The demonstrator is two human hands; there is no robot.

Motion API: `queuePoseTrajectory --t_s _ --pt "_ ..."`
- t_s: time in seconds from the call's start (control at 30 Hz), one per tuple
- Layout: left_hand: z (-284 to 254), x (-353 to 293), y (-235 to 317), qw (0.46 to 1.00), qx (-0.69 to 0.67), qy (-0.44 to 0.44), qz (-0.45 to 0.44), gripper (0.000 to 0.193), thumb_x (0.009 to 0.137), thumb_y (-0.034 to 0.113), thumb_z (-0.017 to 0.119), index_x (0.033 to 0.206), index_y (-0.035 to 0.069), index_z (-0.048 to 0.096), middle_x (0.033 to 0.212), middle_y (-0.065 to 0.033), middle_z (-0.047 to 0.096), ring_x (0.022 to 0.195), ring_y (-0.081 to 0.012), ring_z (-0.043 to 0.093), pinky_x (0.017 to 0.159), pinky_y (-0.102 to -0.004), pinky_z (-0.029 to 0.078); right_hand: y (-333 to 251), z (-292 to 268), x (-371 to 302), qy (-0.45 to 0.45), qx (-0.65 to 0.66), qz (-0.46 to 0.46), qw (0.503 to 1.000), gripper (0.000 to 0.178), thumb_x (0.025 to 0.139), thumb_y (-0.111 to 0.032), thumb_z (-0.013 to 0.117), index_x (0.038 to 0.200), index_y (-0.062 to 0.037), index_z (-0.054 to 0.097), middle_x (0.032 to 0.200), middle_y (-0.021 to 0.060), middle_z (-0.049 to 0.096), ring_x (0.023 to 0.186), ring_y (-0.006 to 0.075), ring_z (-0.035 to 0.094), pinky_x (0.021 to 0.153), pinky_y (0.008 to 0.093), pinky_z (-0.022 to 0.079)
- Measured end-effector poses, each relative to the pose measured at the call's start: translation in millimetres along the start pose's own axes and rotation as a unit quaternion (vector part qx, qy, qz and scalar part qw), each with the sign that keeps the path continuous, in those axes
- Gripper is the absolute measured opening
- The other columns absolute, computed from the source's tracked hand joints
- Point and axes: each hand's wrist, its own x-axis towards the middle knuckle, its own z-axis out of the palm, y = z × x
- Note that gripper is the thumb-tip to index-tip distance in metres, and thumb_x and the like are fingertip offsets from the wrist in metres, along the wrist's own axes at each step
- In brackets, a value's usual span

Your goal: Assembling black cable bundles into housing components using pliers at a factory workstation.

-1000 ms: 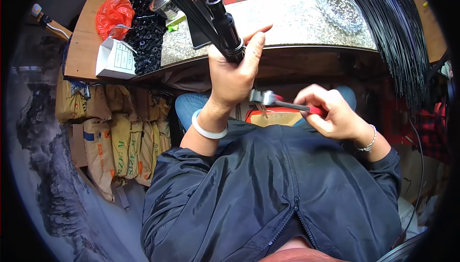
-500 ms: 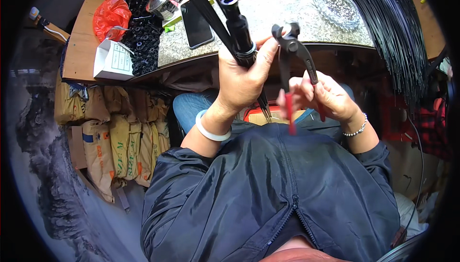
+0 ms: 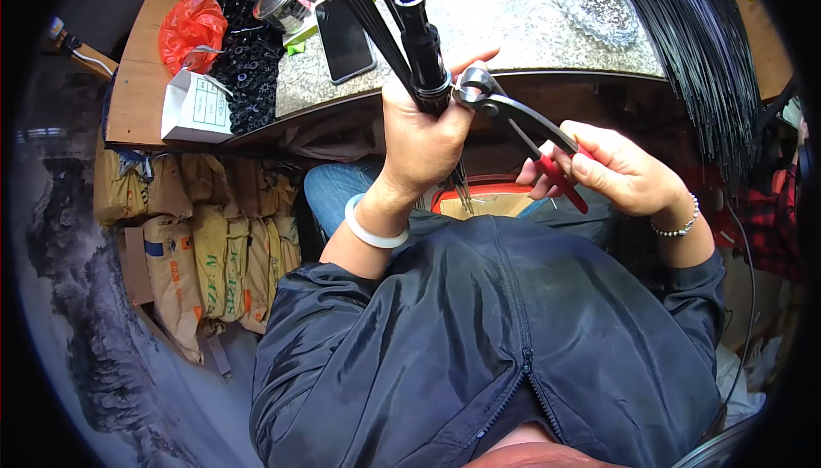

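My left hand [image 3: 419,145] is wrapped round a black umbrella frame [image 3: 420,49], a tube with a hollow upper end and thin ribs beside it. The frame stands tilted, its ribs fanning up to the left and their thin lower ends showing below my hand. My right hand [image 3: 623,175] grips the red handles of a pair of pincers [image 3: 519,117]. The dark pincer head is at the ring on the frame, beside my left thumb. Whether the jaws bite on anything there is too small to tell.
Behind my hands is a table with a speckled top [image 3: 513,23]. On it are a phone [image 3: 345,40], a glass dish [image 3: 600,10], a clear lidded jar [image 3: 282,6], a red bag [image 3: 190,30] and a white box [image 3: 197,109]. Long black rods [image 3: 701,57] overhang its right edge.
The pincers have swung left and down, their head now against the frame's ring and their handles closer together. My right hand has shifted right and lower. My left hand keeps hold of the frame.
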Motion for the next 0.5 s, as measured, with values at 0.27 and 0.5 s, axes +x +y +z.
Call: queuePoseTrajectory --t_s 0.27,0.5 --pt "1 0 -3 1.000 -0.012 0.008 0.007 0.024 0.088 0.007 0.057 0.106 -0.008 0.062 0.054 0.0062 0.047 0.040 0.0008 0.036 0.037 -0.0163 0.024 -7 -3 -2 -0.001 -0.094 0.044 0.995 0.024 0.097 -0.028 0.043 0.098 -0.0048 0.047 0.094 0.0076 0.059 0.073 0.0085 0.057 0.055 0.0192 0.043" --pt "1 0 -8 1.000 0.014 0.008 0.015 0.023 0.088 0.007 0.057 0.105 -0.008 0.062 0.055 0.0060 0.048 0.042 0.0009 0.037 0.038 -0.0163 0.025 -7 6 4 0.055 -0.051 0.095 0.993 0.031 0.097 -0.033 0.044 0.093 -0.0030 0.051 0.067 0.0017 0.054 0.054 0.0058 0.048 0.049 0.0204 0.039"
